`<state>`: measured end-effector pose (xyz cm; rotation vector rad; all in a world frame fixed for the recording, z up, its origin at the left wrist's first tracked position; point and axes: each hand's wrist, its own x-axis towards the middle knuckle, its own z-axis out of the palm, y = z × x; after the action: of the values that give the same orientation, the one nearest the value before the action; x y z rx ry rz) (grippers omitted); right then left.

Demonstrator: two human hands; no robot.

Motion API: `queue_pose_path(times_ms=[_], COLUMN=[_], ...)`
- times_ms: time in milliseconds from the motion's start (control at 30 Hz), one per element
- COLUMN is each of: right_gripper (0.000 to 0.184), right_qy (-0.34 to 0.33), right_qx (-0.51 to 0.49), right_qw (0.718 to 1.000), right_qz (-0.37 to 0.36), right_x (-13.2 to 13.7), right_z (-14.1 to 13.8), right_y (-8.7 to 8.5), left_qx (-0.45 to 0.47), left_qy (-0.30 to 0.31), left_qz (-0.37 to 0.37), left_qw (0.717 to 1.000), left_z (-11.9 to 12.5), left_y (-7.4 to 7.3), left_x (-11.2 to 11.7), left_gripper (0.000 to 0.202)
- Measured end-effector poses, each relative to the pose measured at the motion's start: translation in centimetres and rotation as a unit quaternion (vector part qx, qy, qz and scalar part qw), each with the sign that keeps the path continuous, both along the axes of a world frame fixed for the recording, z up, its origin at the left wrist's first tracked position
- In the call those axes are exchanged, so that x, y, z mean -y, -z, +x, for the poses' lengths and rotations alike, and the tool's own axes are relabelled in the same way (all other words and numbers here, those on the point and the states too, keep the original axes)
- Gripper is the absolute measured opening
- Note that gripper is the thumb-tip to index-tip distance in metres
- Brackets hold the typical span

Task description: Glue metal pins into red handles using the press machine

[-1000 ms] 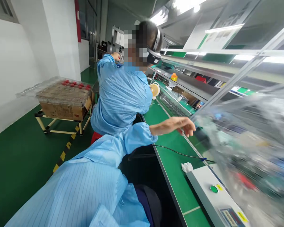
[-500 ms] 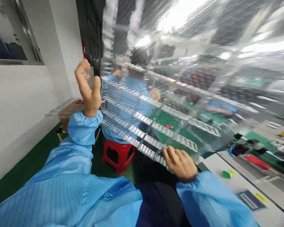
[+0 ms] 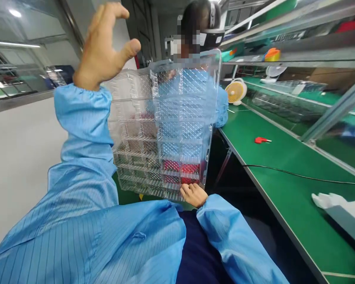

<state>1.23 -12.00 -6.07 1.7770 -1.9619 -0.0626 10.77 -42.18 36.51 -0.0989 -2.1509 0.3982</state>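
Note:
A clear plastic tray [image 3: 168,134] with rows of ribbed compartments stands upright in front of me, and I see through it. My right hand [image 3: 194,194] has its fingers curled over the tray's lower edge, right of the middle. Raised at the upper left is my left hand [image 3: 102,49], its thumb and fingers apart with nothing between them. It is beside the tray's upper left corner, and I see no contact with it.
A co-worker in a blue smock [image 3: 182,102] is behind the tray. On the right runs a green workbench [image 3: 279,165] with a red-handled tool [image 3: 262,140], a black cable [image 3: 298,172] and a yellow-and-white fan [image 3: 236,91]. A white wall [image 3: 26,157] is at left.
The view has swung round, bringing the co-worker and green bench nearer. The tray now stands more upright and further left, still in my right hand. My left hand is higher, fingers still apart.

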Motion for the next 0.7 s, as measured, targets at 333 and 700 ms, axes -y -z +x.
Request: queue_pose_path(times_ms=[333,700], right_gripper=[0.024,0.025], right_qy=[0.053,0.245], right_qx=[0.144,0.318], right_qw=[0.986,0.916], right_qz=[0.058,0.008], right_x=[2.2,-7.0], right_z=[0.0,-7.2], right_y=[3.2,6.6], left_qx=[0.440,0.576], left_qy=[-0.085,-0.156], left_qz=[0.074,0.160], left_qw=[0.891,0.787], left_z=[-3.8,-6.8], left_y=[3.4,28.9], left_x=[6.9,5.8], left_gripper=[0.093,0.024])
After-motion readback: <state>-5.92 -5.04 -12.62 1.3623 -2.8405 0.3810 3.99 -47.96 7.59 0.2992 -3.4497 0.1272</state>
